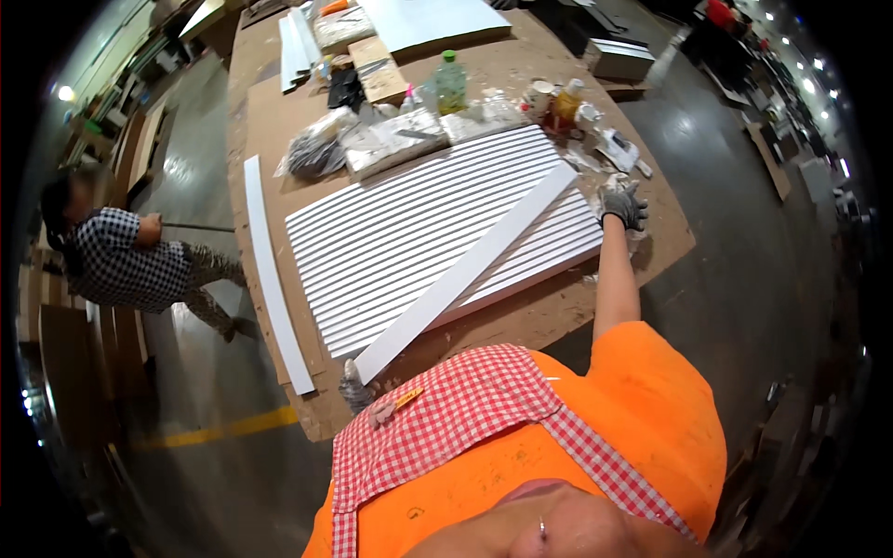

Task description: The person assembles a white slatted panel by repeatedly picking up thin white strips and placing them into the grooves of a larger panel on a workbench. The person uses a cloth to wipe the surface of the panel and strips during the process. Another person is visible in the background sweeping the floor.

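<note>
A long white strip (465, 270) lies slantwise across a ribbed white panel (419, 223), or a row of narrow white strips set side by side. At the strip's near end is my left hand (353, 389) in a grey glove, closed on the strip's edge; the apron partly hides it. My right arm reaches forward, and my right hand (625, 206), in a white-smeared grey glove, is beside the panel's right end with its fingers apart. Another white strip (277, 279) lies apart along the table's left side.
The brown worktable (670, 223) carries a green-capped bottle (450, 84), wrapped blocks (395, 141), a plastic bag (316, 149), amber bottles (566, 102) and a large white board (433, 23) beyond. A person in a checked shirt (130, 256) stands left of the table.
</note>
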`<state>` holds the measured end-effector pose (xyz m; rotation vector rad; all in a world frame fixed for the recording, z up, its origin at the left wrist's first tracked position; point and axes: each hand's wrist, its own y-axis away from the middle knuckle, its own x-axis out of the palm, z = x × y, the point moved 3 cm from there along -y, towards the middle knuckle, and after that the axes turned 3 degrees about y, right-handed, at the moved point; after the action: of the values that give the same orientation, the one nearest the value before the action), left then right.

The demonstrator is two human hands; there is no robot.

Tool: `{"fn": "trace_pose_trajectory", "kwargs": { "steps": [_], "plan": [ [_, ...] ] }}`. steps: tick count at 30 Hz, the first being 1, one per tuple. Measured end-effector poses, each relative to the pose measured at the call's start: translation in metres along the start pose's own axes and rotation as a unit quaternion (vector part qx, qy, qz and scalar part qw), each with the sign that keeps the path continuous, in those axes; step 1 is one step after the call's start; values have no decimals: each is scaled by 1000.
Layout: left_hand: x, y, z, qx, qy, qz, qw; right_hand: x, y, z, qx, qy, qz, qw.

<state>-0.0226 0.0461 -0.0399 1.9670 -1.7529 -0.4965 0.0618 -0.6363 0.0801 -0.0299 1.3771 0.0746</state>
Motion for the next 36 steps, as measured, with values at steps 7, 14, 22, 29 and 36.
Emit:
{"fn": "trace_pose_trajectory", "kwargs": {
  "steps": [7,14,22,29,36],
  "plan": [
    [2,-3,-4,6,-16,35,999,45,-91,-88,21,-238,-38,970],
    [-15,10,7,5,-14,-3,1000,-49,2,10,-465,-254,-163,832],
    [-1,2,3,12,-13,27,999,86,-8,64,-414,-7,-48,909],
    [-5,-2,10,16,-7,19,1000,44,49,95,-401,10,55,914],
    [13,-12,8,16,-1,63,998,49,4,92,-365,-91,56,925]
  ]
}}
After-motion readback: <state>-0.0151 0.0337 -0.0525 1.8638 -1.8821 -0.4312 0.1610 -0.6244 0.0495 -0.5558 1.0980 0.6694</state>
